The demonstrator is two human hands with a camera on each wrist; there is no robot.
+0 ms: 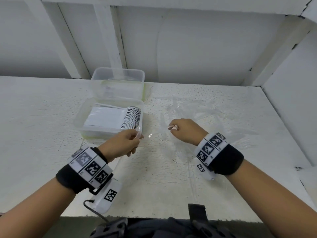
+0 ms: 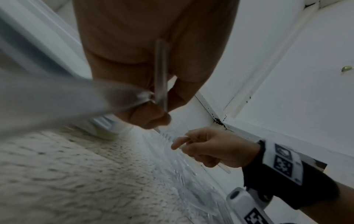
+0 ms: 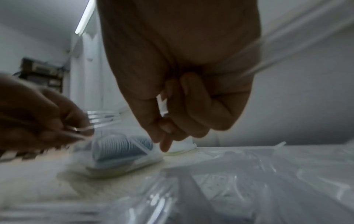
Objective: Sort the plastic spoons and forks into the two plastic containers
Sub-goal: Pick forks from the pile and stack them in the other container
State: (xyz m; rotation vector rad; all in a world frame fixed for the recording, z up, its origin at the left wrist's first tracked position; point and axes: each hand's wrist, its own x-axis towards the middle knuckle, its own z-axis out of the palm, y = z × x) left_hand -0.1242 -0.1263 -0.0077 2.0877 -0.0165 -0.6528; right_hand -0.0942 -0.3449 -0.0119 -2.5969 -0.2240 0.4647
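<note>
My left hand (image 1: 122,143) is curled around a clear plastic fork (image 2: 161,72), its handle running down through my palm and its tines (image 3: 101,119) poking out past my fingers, just right of the near corner of the closer clear rectangular plastic container (image 1: 80,121). That container sits on the white rough-textured tabletop (image 1: 42,117) and holds a tight row of white plastic spoons (image 1: 111,120), bowls stacked toward its right end. Touching its far side is the second clear plastic container (image 1: 118,79), set against the wall; what lies inside it is too faint for me to tell. My right hand (image 1: 185,130) hovers well right of the spoon container, fingers folded in and pinching a thin clear plastic handle (image 2: 223,166); the wrist view is blurred, so I think it is another fork but cannot be sure. Beneath and beyond that hand, further right of the container, the loose pile of transparent plastic cutlery (image 1: 197,117) lies spread on the tabletop.
</note>
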